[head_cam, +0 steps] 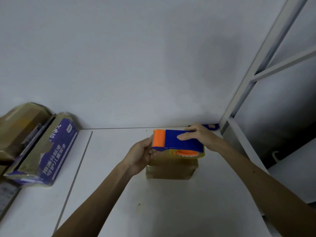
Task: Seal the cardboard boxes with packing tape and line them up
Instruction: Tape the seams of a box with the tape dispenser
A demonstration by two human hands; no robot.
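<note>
A blue tape dispenser [183,140] with an orange roller end and a clear tape roll hangs just above a small brown cardboard box [171,169] on the white table [153,202]. My right hand [200,135] grips the dispenser's blue body from the far side, thumb lying on top. My left hand [142,155] pinches at the orange front end, near the cutter. The box's top is partly hidden by the dispenser; shiny tape shows along its near edge.
Two larger boxes sit at the left: a purple-printed one [49,151] with torn openings and a brown one [18,132] behind it. A blue object [212,126] lies at the table's back right corner. A white metal frame [253,71] rises on the right.
</note>
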